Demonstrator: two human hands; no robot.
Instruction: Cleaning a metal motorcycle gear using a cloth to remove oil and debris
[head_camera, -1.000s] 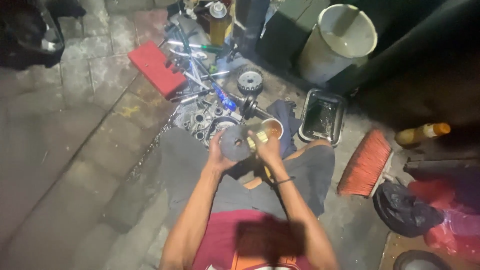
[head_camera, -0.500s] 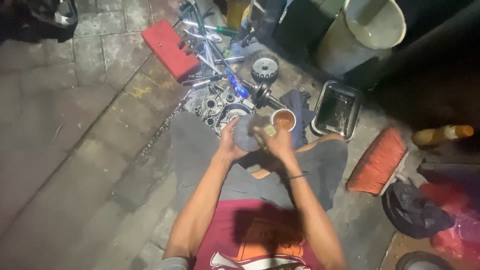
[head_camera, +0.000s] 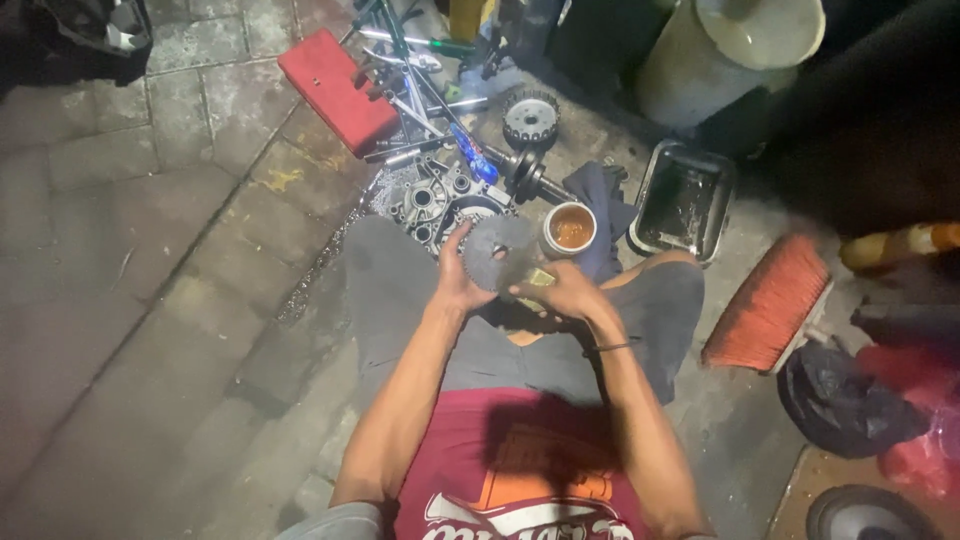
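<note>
Over the person's lap, near the middle of the stone floor (head_camera: 150, 330), two hands meet. The left hand (head_camera: 455, 285) is curled around the edge of a round grey gear (head_camera: 497, 252) with little teeth all around it. It holds the gear up on its edge. The right hand (head_camera: 565, 293) is closed on a small yellow-brown thing (head_camera: 541, 277) and holds it against the lower side of the gear. It is too blurry to tell what the small thing is.

Just past the gear, on the floor, lies a grey metal engine case (head_camera: 430, 200) with round holes in it. Right beside the gear stands a small cup (head_camera: 569, 229) with orange-brown stuff inside. A dark blue cloth (head_camera: 600, 195) lies behind the cup. Next to the cloth sits a dirty metal tray (head_camera: 682, 200).

Farther up the floor lies another ring with teeth (head_camera: 530, 117), and near it a pile of long tools (head_camera: 420, 85). A flat red box (head_camera: 335, 88) lies at the left of the tools. A big pale bucket (head_camera: 720, 60) stands near the top edge.

By the right edge of the floor, an orange brush (head_camera: 770, 300) lies beside the person's knee, and a black bag (head_camera: 840, 400) lies below it.
</note>
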